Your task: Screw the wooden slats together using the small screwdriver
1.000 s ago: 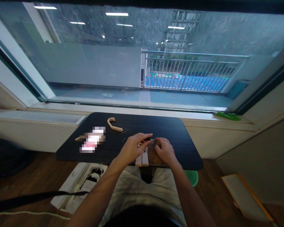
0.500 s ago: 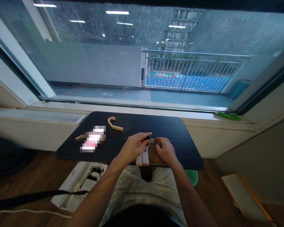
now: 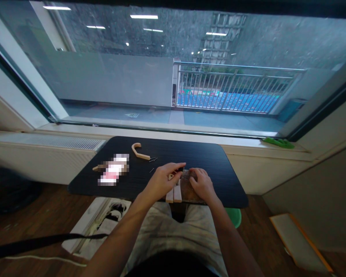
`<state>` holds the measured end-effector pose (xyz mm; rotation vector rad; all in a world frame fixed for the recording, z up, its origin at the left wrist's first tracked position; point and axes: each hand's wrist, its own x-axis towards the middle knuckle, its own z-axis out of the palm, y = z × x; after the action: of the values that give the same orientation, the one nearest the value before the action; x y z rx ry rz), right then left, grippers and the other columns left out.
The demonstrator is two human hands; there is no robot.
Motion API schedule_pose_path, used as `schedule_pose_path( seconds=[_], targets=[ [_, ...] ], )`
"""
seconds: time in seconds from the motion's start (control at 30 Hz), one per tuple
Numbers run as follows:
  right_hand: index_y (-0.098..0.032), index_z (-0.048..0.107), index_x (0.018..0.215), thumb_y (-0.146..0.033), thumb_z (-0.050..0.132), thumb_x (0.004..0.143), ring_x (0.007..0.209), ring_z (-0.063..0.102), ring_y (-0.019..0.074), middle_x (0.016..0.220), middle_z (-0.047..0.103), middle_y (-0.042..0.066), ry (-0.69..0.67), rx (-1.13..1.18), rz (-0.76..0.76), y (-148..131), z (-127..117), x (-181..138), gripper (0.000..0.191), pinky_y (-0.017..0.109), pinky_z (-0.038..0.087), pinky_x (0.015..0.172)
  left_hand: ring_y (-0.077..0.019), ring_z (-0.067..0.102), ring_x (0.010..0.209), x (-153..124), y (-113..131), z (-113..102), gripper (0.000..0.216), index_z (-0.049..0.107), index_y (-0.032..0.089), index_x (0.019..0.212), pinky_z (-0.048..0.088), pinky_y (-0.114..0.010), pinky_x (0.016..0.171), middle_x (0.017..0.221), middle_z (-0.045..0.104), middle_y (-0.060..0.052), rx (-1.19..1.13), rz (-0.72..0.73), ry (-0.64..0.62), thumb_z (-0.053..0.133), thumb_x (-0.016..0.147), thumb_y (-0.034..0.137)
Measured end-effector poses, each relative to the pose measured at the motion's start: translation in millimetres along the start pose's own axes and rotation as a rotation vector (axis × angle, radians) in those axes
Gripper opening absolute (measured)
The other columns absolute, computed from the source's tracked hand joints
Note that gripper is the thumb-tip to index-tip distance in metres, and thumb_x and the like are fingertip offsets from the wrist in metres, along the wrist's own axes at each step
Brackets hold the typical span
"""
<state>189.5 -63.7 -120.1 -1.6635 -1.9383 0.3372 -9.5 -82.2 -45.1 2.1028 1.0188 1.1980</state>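
Pinched in my left hand (image 3: 165,179) is a small black piece (image 3: 181,169) whose kind I cannot make out. Just below those fingers, two pale wooden strips (image 3: 177,193) lie side by side at the table's near edge, their far ends partly covered by the hand. A brown, worn-looking board (image 3: 188,191) lies to the right of the strips. My right hand (image 3: 202,182) rests on this board, thumb apart from the fingers, which lie near its far edge.
A hook-shaped wooden piece (image 3: 140,154) and several small screws or nails (image 3: 153,159) lie on the black table (image 3: 173,148). A blurred-out item (image 3: 113,169) is at the left. Beyond stands a window (image 3: 118,77); a green basin (image 3: 234,217) sits below the table's right side.
My left hand has shifted very slightly over the strips, still pinching the black piece. My right hand stays on the board.
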Motion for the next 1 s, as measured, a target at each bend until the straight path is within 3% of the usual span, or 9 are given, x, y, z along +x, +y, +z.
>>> schedule_pose_path(
  seconds=[0.6,1.0],
  targets=[
    [-0.022,0.065,0.112,-0.019,0.052,0.085,0.114,0.055,0.0239,0.115,0.066,0.007,0.005,0.012,-0.003,0.4,-0.3,-0.2,0.030,0.039,0.042,0.101,-0.0160,0.067,0.087,8.8,4.5,2.2,0.031,0.069,0.018,0.121,0.055,-0.028,0.083,0.100,0.074,-0.007,0.055,0.054,-0.069,0.060,0.091,0.019],
    [-0.022,0.066,0.112,-0.019,0.051,0.085,0.114,0.055,0.0237,0.116,0.066,0.008,-0.002,0.008,0.009,0.2,-2.5,-0.4,0.031,0.039,0.043,0.100,-0.0163,0.069,0.087,5.4,1.6,2.7,0.030,0.069,0.018,0.120,0.056,-0.027,0.080,0.101,0.074,-0.008,0.031,0.040,-0.036,0.061,0.091,0.019]
  ],
)
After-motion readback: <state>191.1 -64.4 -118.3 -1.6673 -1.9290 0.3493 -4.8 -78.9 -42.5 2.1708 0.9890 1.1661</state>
